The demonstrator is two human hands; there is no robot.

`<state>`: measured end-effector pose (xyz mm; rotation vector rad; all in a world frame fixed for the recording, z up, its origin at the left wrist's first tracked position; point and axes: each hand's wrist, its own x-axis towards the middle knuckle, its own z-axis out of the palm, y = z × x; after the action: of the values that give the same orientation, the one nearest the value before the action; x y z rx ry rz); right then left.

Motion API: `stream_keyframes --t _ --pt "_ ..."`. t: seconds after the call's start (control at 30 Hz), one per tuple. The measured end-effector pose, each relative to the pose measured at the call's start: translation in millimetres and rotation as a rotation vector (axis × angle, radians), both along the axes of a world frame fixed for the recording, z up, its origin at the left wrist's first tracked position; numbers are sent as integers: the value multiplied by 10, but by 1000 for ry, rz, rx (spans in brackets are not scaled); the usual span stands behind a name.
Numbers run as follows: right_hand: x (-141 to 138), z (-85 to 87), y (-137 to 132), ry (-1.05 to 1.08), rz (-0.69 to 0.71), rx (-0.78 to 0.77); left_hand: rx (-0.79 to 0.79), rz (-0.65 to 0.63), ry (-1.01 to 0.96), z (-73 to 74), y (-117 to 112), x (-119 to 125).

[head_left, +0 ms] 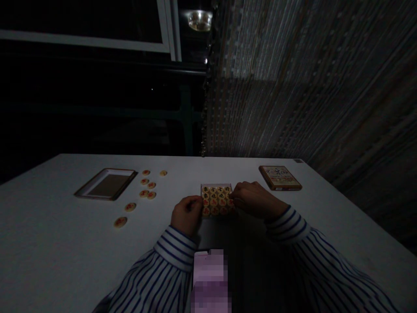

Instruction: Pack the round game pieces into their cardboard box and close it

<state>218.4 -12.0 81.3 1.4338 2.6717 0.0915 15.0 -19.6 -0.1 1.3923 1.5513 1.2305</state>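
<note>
A small box (pixel 217 187) packed with round wooden game pieces sits on the white table (pixel 48 252) in front of me. My left hand (pixel 186 214) is curled against the box's left side, fingers closed at its edge. My right hand (pixel 253 199) rests at the box's right side, fingers bent and pinched at the pieces there. Whether either hand holds a single piece is too dark to tell. Both arms wear striped sleeves.
Several loose round pieces (pixel 148 184) lie left of the box, two more (pixel 125 214) nearer the front. An open tray-like lid (pixel 106 183) lies at the far left. A printed box cover (pixel 280 177) lies at the right. A woven curtain (pixel 309 78) hangs behind.
</note>
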Motion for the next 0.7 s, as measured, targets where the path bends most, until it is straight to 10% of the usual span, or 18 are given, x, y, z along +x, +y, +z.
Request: stream_keyframes --t 0.7 --pt "-27 64 27 212 -121 174 41 36 20 9 14 -8"
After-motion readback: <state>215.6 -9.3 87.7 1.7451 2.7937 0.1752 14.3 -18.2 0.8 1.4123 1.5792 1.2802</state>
